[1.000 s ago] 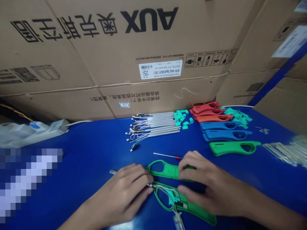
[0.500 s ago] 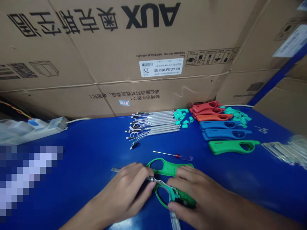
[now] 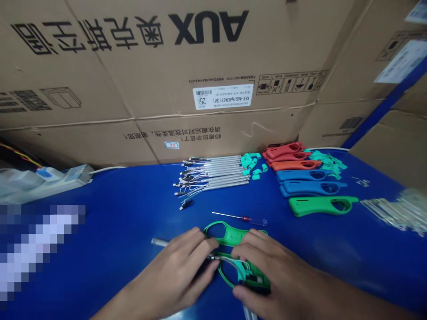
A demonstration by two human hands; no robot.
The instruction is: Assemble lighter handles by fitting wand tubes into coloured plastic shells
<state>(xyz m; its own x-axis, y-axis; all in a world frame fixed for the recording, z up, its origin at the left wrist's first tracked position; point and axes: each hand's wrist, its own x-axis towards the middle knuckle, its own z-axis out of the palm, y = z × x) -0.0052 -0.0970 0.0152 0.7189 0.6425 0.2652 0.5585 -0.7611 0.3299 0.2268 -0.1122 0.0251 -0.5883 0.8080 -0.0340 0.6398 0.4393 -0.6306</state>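
My left hand (image 3: 188,262) pinches a silvery metal lighter tube (image 3: 159,242), whose far end sticks out to the left. White wires (image 3: 230,258) run from its near end into a green lighter shell half (image 3: 262,284). That half lies under my right hand (image 3: 273,262), its fingers and thumb closed around the sides. Inside it are a teal trigger (image 3: 243,270) and a dark part, partly covered by the fingers. Just behind lies a second green shell half (image 3: 231,235), which my right fingertips overlap. A clear strip-like piece (image 3: 249,313) shows below my right thumb.
A screwdriver (image 3: 245,218) lies behind the shells. Farther back are wired metal tubes (image 3: 223,171), teal caps (image 3: 255,164), and red, blue and green lighter shells (image 3: 320,206). Clear parts (image 3: 393,211) lie right, a power strip (image 3: 75,175) left. A large carton (image 3: 150,89) stands behind.
My left hand has moved slightly right and down, bringing the tube's wired end lower toward the green shell. The clear piece below my right hand shows less. The view has shifted slightly.
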